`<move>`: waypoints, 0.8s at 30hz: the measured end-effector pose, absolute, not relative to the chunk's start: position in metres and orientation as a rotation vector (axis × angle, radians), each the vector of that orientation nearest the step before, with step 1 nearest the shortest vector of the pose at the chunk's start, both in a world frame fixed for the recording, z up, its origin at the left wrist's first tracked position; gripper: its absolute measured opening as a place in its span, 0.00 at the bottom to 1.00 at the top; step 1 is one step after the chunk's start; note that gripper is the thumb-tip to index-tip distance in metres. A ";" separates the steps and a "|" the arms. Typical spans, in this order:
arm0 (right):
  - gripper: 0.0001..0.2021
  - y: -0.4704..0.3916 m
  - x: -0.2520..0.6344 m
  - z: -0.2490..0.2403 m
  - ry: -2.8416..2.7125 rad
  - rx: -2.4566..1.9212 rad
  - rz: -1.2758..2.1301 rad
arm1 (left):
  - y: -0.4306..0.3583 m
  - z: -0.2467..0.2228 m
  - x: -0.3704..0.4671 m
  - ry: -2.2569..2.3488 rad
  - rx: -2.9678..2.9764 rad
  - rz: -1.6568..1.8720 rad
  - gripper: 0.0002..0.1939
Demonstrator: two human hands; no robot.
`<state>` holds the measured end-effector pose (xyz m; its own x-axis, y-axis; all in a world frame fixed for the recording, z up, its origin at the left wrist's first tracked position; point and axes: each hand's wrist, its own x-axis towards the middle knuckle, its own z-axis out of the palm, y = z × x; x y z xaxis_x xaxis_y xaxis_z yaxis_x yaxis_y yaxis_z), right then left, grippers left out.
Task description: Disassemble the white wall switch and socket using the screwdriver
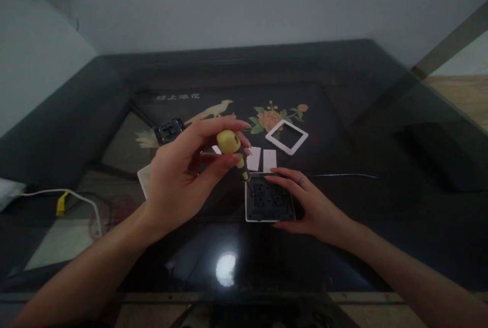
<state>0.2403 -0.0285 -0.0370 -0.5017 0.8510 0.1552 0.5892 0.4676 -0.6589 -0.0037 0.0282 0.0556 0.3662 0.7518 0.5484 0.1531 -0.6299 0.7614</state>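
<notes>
Between the fingertips and thumb of my left hand (183, 180) is a screwdriver (229, 142) with a yellow and black handle, tilted with its tip down at the left part of a black switch module (267, 198). The module has a thin white rim and lies on the dark table. My right hand (308, 206) grips the module's right side, fingers on its top edge and thumb at its lower edge. White rectangular pieces (270, 160) lie just behind it. A white square frame (287, 137) rests further back to the right.
Another black module (169, 130) and a white plate (144, 180) are partly behind my left hand. A white cable (82, 195) with a yellow tag runs at the left. A thin wire (345, 175) lies at the right on the glossy table (362, 89).
</notes>
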 end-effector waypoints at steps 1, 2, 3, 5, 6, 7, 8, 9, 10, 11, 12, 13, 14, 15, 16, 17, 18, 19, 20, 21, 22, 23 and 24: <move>0.37 -0.029 0.240 -0.037 -2.253 -1.197 0.746 | 0.028 0.055 -0.004 0.774 2.022 1.267 0.16; 0.37 -0.029 0.241 -0.037 -2.254 -1.198 0.747 | 0.028 0.055 -0.003 0.771 2.021 1.269 0.16; 0.37 -0.029 0.241 -0.036 -2.255 -1.199 0.748 | 0.028 0.055 -0.003 0.766 2.018 1.281 0.15; 0.36 -0.030 0.241 -0.036 -2.257 -1.200 0.752 | 0.028 0.055 -0.003 0.770 2.009 1.303 0.15; 0.36 -0.030 0.241 -0.036 -2.258 -1.201 0.755 | 0.028 0.055 -0.003 0.776 2.007 1.309 0.15; 0.36 -0.030 0.241 -0.035 -2.256 -1.203 0.757 | 0.028 0.055 -0.003 0.785 2.007 1.308 0.15; 0.36 -0.030 0.241 -0.035 -2.255 -1.206 0.760 | 0.028 0.055 -0.003 0.791 2.009 1.305 0.15; 0.36 -0.030 0.240 -0.035 -2.255 -1.210 0.763 | 0.028 0.055 -0.003 0.787 2.013 1.300 0.15; 0.36 -0.030 0.240 -0.034 -2.256 -1.214 0.767 | 0.028 0.055 -0.003 0.780 2.019 1.293 0.15; 0.36 -0.030 0.240 -0.034 -2.257 -1.218 0.770 | 0.028 0.055 -0.003 0.771 2.025 1.293 0.16; 0.36 -0.030 0.240 -0.034 -2.258 -1.220 0.771 | 0.028 0.055 -0.004 0.767 2.029 1.290 0.16; 0.36 -0.030 0.240 -0.033 -2.258 -1.221 0.773 | 0.028 0.055 -0.004 0.758 2.034 1.297 0.17; 0.36 -0.030 0.240 -0.033 -2.258 -1.219 0.773 | 0.028 0.055 -0.004 0.756 2.036 1.302 0.17; 0.36 -0.030 0.240 -0.033 -2.257 -1.217 0.773 | 0.028 0.055 -0.004 0.765 2.037 1.293 0.17; 0.36 -0.030 0.240 -0.033 -2.257 -1.219 0.774 | 0.029 0.055 -0.004 0.768 2.039 1.285 0.17; 0.36 -0.030 0.240 -0.033 -2.257 -1.220 0.775 | 0.029 0.055 -0.004 0.764 2.041 1.281 0.17; 0.36 -0.030 0.240 -0.034 -2.257 -1.217 0.776 | 0.029 0.055 -0.004 0.762 2.044 1.272 0.17; 0.36 -0.030 0.240 -0.034 -2.257 -1.216 0.778 | 0.029 0.055 -0.005 0.757 2.049 1.266 0.18; 0.36 -0.030 0.240 -0.035 -2.255 -1.215 0.779 | 0.029 0.055 -0.005 0.748 2.055 1.263 0.19; 0.36 -0.030 0.240 -0.035 -2.255 -1.213 0.778 | 0.028 0.056 -0.005 0.735 2.063 1.263 0.20; 0.36 -0.030 0.240 -0.035 -2.255 -1.209 0.776 | 0.028 0.057 -0.006 0.724 2.074 1.252 0.21; 0.36 -0.030 0.240 -0.035 -2.255 -1.207 0.772 | 0.027 0.058 -0.006 0.717 2.088 1.224 0.21; 0.36 -0.030 0.240 -0.035 -2.256 -1.206 0.769 | 0.026 0.059 -0.007 0.704 2.101 1.193 0.21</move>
